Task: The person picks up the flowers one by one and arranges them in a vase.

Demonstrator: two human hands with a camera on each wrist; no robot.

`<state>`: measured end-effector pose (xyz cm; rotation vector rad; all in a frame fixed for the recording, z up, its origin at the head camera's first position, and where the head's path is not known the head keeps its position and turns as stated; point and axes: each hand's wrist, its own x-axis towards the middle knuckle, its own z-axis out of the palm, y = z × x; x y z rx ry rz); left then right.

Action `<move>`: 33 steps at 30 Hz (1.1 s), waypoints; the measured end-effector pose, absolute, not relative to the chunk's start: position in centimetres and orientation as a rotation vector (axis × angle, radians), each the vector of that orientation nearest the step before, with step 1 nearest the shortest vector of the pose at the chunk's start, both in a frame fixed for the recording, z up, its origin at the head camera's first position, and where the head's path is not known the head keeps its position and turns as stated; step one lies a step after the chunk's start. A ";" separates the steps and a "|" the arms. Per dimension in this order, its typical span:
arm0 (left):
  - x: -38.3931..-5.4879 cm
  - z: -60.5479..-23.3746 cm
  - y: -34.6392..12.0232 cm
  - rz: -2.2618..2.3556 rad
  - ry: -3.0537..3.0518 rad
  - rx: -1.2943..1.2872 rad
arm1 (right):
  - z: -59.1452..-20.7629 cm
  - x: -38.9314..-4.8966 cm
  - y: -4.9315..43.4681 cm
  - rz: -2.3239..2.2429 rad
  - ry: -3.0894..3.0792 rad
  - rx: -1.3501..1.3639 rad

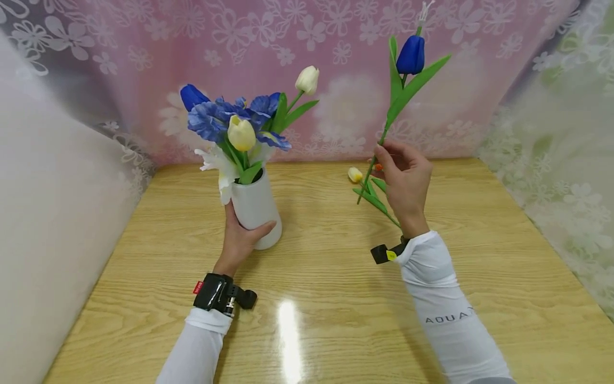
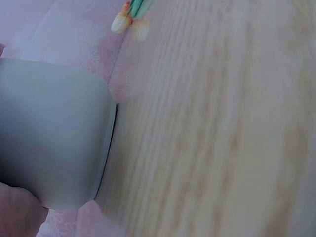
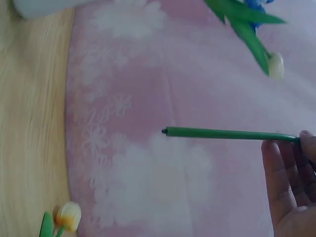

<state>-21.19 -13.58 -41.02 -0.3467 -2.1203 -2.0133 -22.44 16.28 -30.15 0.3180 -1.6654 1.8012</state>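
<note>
Here, the blue tulip point(image 1: 411, 55) is up above the table, bloom uppermost and leaning away from the vase, its stem point(image 3: 222, 133) pinched between my right thumb and fingers. Just past the bloom there's a pale, wispy tip point(image 1: 425, 12) near the top edge, and I can't make out what it belongs to. My wrist camera catches the bare lower end of the stem, but the bloom is out of its view.

My right hand point(image 1: 406, 181) is raised, with the other fingers bent in behind the thumb. They partly cover a bit of orange point(image 1: 379, 167) beside the pale yellow tulip point(image 1: 355, 175), which lies on the table point(image 1: 326, 288); its stem runs out of sight behind my wrist.

My left hand point(image 1: 243, 234) is wrapped around the white vase point(image 1: 256, 210), thumb across the front, most fingers hidden behind. The vase tilts to my left, crowded with blue irises point(image 1: 208, 121) and 2 cream tulips point(image 1: 241, 133); leaves and petals hide their lower stems.
</note>
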 end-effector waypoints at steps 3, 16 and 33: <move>-21.1 -41.0 -13.6 -2.018 -2.129 -0.331 | -29.3 -22.6 14.6 1.783 -1.604 0.438; -21.5 -41.2 -13.5 -2.009 -2.119 -0.373 | -26.1 -22.7 8.0 1.849 -1.461 0.747; -21.5 -41.3 -13.7 -1.995 -2.124 -0.349 | -26.4 -22.8 3.3 1.728 -1.673 0.808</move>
